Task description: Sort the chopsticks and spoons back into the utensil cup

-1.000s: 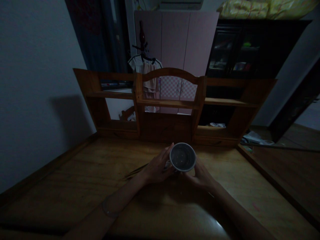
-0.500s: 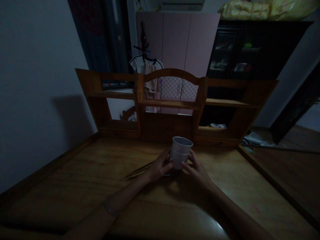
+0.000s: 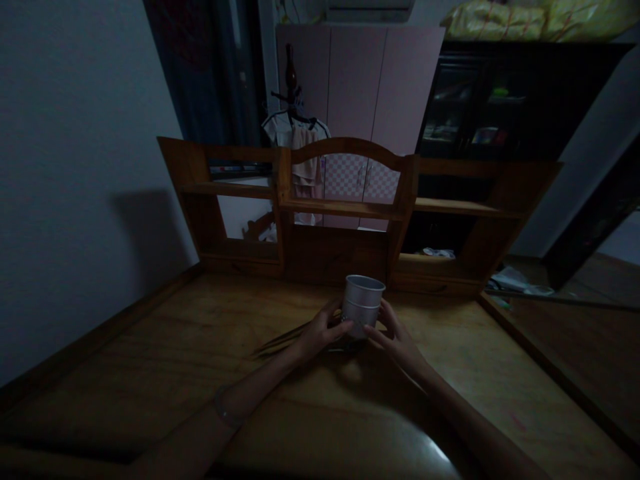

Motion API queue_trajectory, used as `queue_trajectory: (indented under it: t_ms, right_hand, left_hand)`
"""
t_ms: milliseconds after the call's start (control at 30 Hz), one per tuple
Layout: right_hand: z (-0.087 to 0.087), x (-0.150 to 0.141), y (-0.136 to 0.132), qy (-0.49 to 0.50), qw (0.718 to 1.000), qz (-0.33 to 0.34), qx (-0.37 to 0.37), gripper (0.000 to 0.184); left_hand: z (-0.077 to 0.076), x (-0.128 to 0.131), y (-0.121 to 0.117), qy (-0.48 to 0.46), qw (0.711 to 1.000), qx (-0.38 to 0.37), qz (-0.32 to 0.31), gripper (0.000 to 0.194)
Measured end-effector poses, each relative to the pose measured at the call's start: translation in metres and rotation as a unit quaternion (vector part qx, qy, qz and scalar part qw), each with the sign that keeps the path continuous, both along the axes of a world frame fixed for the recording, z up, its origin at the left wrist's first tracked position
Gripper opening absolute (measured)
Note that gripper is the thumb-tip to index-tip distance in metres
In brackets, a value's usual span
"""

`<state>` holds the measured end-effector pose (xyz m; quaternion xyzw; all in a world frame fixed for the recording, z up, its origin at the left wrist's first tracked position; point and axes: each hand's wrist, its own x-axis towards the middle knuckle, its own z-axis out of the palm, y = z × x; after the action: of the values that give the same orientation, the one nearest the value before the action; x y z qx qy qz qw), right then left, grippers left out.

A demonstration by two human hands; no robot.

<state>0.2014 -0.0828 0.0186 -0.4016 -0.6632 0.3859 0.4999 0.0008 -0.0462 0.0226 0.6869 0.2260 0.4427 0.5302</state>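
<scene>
A silvery metal cup with a rim and a raised band stands nearly upright between my hands, its opening tipped slightly so that some of the inside shows. My left hand is closed on its left side, thumb across the front. On the right side my right hand grips it, with the thumb at the front and fingers around the side. Thin dark sticks lie on the table behind my left hand, their right ends hidden. Something dark under the cup is too dim to make out.
The wooden table carries a wooden shelf unit along its far edge. A wall borders the left side. Behind stand a pink wardrobe, a rack with clothes and a dark cabinet.
The cup has tilted from showing its open top to showing its side, standing more upright. Both hands have stayed on it and shifted a little. The view has moved slightly.
</scene>
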Motion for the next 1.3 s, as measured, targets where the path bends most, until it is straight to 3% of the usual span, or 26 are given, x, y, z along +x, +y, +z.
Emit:
queue_trajectory:
  t_ms: [300,533,867,1000,1133,1300]
  right_hand:
    - [0.002,0.002,0.0,-0.003,1.0,-0.017,-0.012,0.068]
    - [0.01,0.003,-0.002,-0.033,0.999,-0.026,0.031,0.066]
    - [0.008,0.004,-0.005,-0.074,0.995,-0.03,0.065,0.071]
    - [0.004,0.004,-0.003,-0.105,0.987,-0.075,0.097,0.074]
    - [0.009,0.012,0.003,-0.119,0.969,-0.167,0.134,0.071]
    - [0.01,0.031,0.014,-0.154,0.936,-0.289,0.13,0.07]
  left_hand:
    - [-0.009,-0.001,0.005,0.04,0.997,0.057,0.036,0.061]
    - [-0.012,-0.005,0.005,0.109,0.974,0.168,0.102,0.056]
    - [-0.009,-0.008,0.004,0.155,0.948,0.253,0.116,0.065]
    - [0.002,-0.007,0.001,0.172,0.924,0.323,0.114,0.064]
    - [0.012,-0.007,0.0,0.226,0.877,0.403,0.135,0.066]
    - [0.005,-0.008,0.007,0.323,0.825,0.414,0.208,0.048]
